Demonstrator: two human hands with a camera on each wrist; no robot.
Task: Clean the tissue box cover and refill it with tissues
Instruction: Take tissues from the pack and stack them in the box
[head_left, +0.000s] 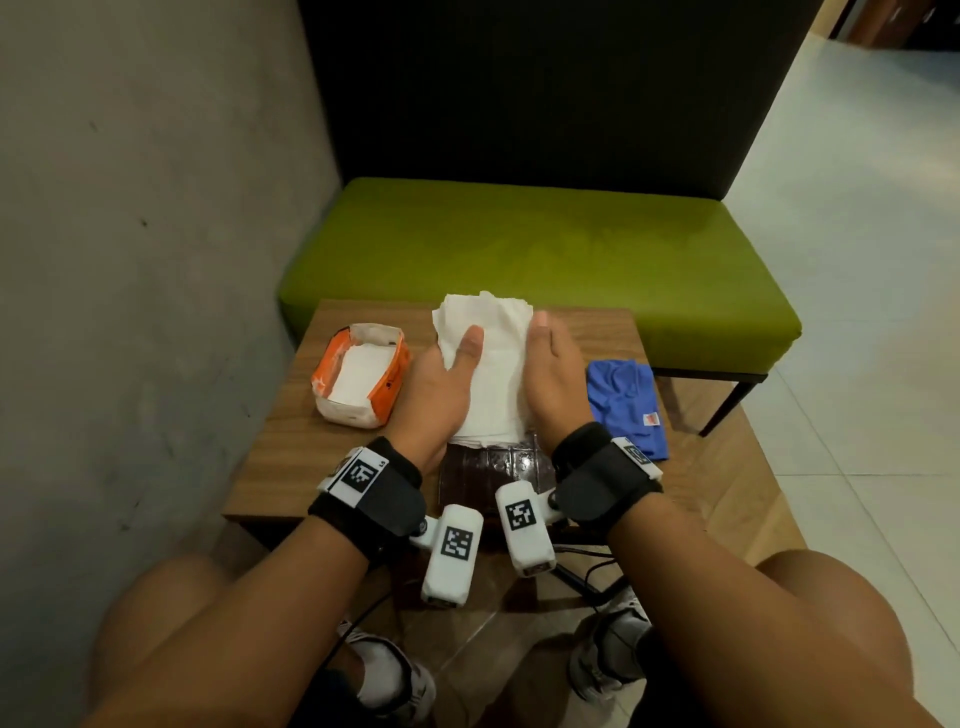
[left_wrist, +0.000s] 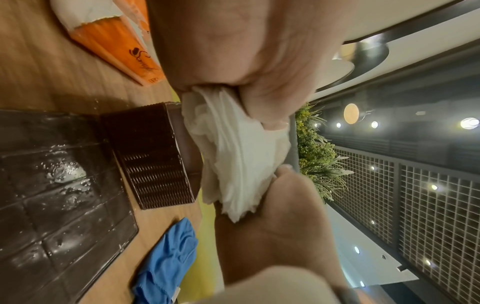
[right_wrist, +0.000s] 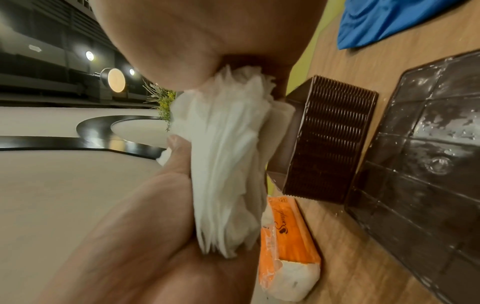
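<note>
A thick stack of white tissues (head_left: 493, 364) is held between both hands above the middle of the wooden table (head_left: 291, 467). My left hand (head_left: 449, 374) grips its left side with the thumb on top, and my right hand (head_left: 550, 369) grips its right side the same way. In the wrist views the tissue stack (left_wrist: 233, 160) (right_wrist: 228, 164) hangs just over the open brown ribbed tissue box cover (left_wrist: 153, 156) (right_wrist: 330, 144). The head view hides that cover under the tissues. Its dark flat panel (head_left: 488, 470) (left_wrist: 57, 195) (right_wrist: 420, 164) lies wet near the table's front edge.
An opened orange tissue pack (head_left: 358, 379) (right_wrist: 285, 246) sits at the table's left. A crumpled blue cloth (head_left: 626, 405) (left_wrist: 166, 263) lies at the right. A green bench (head_left: 545, 249) stands behind the table, and a grey wall (head_left: 145, 260) runs along the left.
</note>
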